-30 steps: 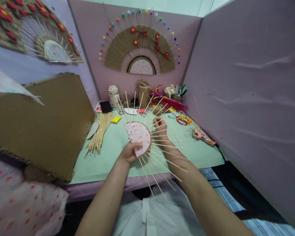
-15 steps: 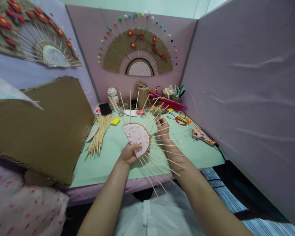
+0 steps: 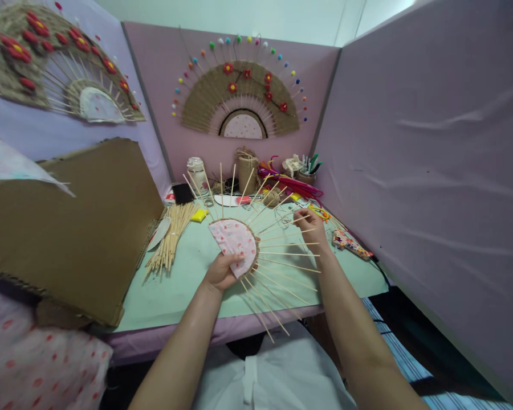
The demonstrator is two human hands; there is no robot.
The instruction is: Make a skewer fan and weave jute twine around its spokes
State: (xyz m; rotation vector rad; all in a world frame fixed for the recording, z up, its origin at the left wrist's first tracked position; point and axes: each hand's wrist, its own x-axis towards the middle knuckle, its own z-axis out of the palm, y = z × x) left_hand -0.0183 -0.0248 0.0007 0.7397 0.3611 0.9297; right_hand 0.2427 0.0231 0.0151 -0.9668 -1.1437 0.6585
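Observation:
My left hand (image 3: 222, 271) grips the lower edge of a half-made fan (image 3: 235, 244): a pink dotted half-disc rimmed with twine, with several thin wooden skewers radiating from it. It is held up above the pale green table (image 3: 175, 290). My right hand (image 3: 311, 228) is out to the right, near the skewer tips, with its fingers pinched; a thin twine strand seems to run from it toward the fan, though I cannot make it out clearly.
A bundle of loose skewers (image 3: 171, 233) lies left of the fan beside a big cardboard sheet (image 3: 68, 222). Jars, twine rolls, pipe cleaners and scissors (image 3: 318, 213) crowd the back of the table. Finished fans (image 3: 241, 97) hang on the pink partition walls.
My right hand has moved from close beside the half-disc out to the right, toward the skewer tips. The fan has tilted slightly in my left hand.

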